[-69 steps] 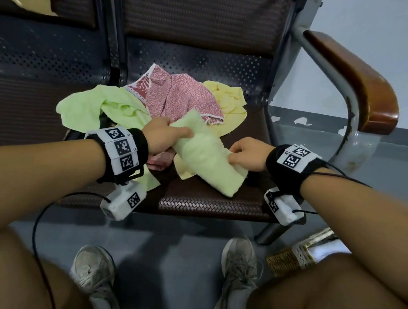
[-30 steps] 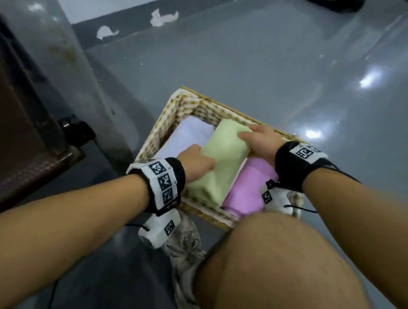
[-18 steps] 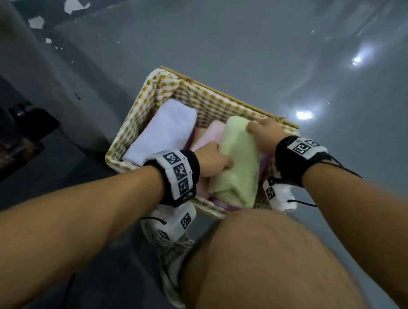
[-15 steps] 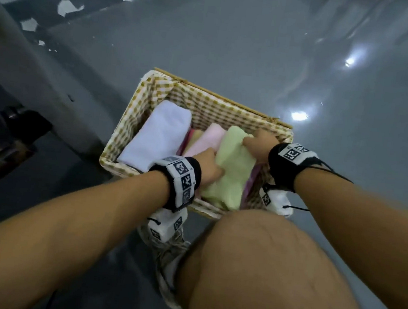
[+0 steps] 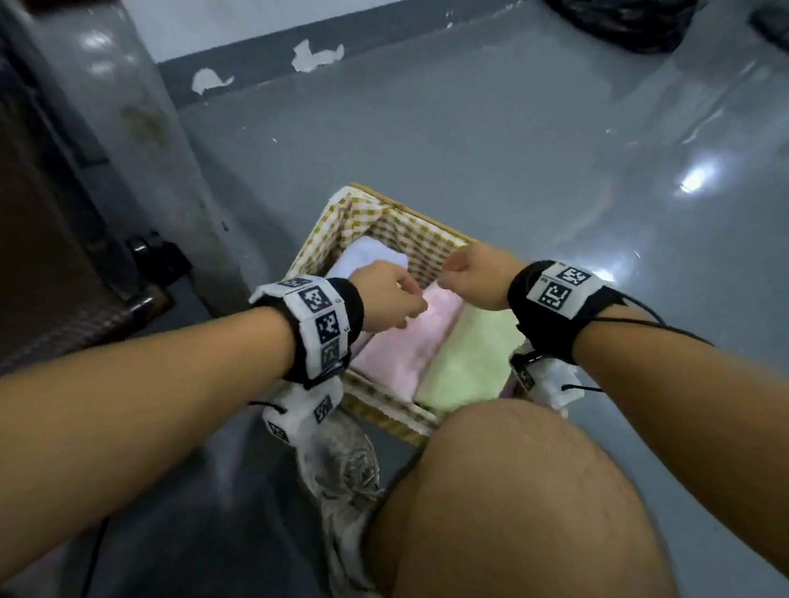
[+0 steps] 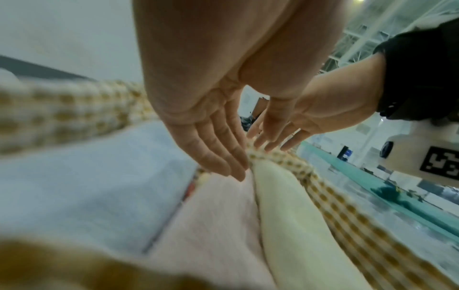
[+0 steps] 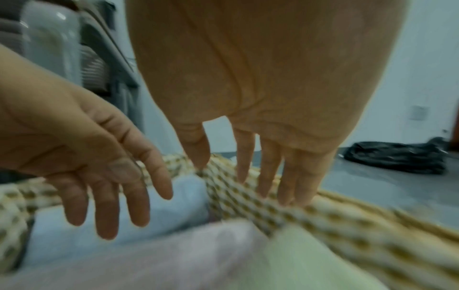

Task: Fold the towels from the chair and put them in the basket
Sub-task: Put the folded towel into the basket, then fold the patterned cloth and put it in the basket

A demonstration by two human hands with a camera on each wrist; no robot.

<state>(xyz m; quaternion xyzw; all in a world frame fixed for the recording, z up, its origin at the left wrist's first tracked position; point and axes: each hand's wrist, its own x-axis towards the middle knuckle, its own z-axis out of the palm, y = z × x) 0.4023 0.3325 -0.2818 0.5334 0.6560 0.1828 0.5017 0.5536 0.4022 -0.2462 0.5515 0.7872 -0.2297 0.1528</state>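
Note:
A wicker basket [image 5: 341, 230] with a checked lining stands on the floor by my right knee. Three folded towels lie side by side in it: a white towel [image 5: 363, 256], a pink towel [image 5: 407, 344] and a light green towel [image 5: 469, 360]. The green towel [image 6: 293, 212] lies against the right wall. My left hand [image 5: 390, 298] hovers over the white and pink towels with straight fingers, holding nothing. My right hand [image 5: 475, 275] hangs above the basket's far end, fingers [image 7: 270, 176] straight and empty. The chair's loose towels are out of view.
The chair's frame [image 5: 122, 134] and seat edge [image 5: 35, 271] stand at the left, close to the basket. My right thigh [image 5: 528, 532] and shoe [image 5: 348, 488] lie just in front of the basket. A black bag [image 5: 618, 8] lies on the grey floor at the far wall.
Both hands carried the folded green towel from the chair into the basket, pressed it down on the right side, then let go and lifted off it.

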